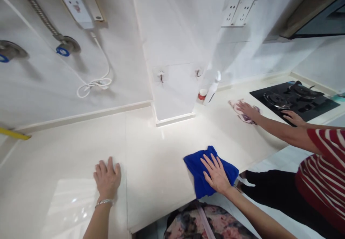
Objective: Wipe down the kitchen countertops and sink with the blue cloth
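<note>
My right hand lies flat with its fingers stretched out on a blue cloth. The cloth is spread on the white countertop, and its near corner hangs at the front edge. To the left, my left hand, with a silver bracelet at the wrist, rests palm down on the bare counter, fingers apart. It touches no other object.
A co-worker in a striped red top stands at the right, one hand pressing a patterned cloth on the counter. Beyond are a spray bottle, a red-and-white cup and a black gas hob. Wall valves sit upper left.
</note>
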Demonstrator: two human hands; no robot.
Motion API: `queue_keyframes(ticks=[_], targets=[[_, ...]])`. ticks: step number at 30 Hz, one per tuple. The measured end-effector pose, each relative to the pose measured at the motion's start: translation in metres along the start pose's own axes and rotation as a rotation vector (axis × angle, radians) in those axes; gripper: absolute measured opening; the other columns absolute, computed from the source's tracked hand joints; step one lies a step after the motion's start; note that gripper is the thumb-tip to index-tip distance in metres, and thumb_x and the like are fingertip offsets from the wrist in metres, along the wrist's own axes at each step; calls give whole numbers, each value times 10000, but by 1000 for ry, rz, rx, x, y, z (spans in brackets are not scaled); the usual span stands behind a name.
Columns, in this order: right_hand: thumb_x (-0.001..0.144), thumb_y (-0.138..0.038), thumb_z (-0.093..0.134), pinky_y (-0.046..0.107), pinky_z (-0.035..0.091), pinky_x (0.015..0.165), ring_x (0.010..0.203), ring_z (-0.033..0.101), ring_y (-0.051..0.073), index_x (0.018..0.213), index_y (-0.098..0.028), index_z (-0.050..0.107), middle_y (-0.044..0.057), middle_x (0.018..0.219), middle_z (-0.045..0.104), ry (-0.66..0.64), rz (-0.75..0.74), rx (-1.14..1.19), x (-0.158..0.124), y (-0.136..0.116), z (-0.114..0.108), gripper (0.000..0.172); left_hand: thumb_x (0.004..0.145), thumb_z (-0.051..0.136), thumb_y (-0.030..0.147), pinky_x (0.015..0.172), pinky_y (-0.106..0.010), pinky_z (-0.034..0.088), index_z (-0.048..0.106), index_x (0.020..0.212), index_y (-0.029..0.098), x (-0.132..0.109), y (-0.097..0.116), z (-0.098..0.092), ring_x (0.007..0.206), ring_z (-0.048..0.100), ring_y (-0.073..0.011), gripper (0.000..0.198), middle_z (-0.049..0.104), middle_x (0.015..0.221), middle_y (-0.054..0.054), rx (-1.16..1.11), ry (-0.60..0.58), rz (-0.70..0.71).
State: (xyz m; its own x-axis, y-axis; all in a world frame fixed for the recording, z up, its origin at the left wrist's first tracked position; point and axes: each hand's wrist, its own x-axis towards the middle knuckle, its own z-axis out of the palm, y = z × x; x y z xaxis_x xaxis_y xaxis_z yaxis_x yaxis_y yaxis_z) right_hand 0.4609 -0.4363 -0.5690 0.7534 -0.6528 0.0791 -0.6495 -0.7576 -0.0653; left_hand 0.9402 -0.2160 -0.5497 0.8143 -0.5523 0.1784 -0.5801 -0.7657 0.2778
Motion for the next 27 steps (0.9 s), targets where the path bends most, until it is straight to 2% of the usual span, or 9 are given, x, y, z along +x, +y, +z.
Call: queue_keyframes(ticks=[5,10,13,20,27], targets=[[992,-358,417,625,135,1288,1611,60,364,1654,-280,313,-10,1733,173,-107,122,-83,5,-22,5,674,1028,303,506,1207,-717,290,458,1531,61,-13,-5,7,1562,248,-488,690,351,1615,-349,-9,142,73],[953,-346,450,678,125,1257,1592,63,442,1664,-206,292,88,1735,172,-62,210,-156,36,-53,14,742,1033,335,488,1192,-722,310,478,1512,42,-13,-3,7,1550,261,-505,669,370,1596,-361,-24,135,85],[959,-349,449,674,123,1250,1578,90,472,1650,-159,325,131,1733,162,-80,249,-166,71,-73,15,727,1038,350,468,1205,-719,293,461,1524,49,-14,-5,7,1558,241,-504,651,355,1606,-355,-29,139,84],[1000,-432,420,701,131,1226,1555,113,516,1660,-139,281,171,1729,155,-117,301,-121,171,-116,22,735,1040,380,436,1233,-715,257,414,1556,75,-17,-9,14,1586,176,-479,631,299,1646,-334,-54,150,85],[996,-420,374,789,118,1168,1529,162,547,1655,-49,235,253,1702,169,-141,437,-63,265,-189,24,769,1043,373,411,1241,-719,242,409,1558,80,-18,-9,14,1597,146,-468,612,288,1654,-328,-101,147,63]])
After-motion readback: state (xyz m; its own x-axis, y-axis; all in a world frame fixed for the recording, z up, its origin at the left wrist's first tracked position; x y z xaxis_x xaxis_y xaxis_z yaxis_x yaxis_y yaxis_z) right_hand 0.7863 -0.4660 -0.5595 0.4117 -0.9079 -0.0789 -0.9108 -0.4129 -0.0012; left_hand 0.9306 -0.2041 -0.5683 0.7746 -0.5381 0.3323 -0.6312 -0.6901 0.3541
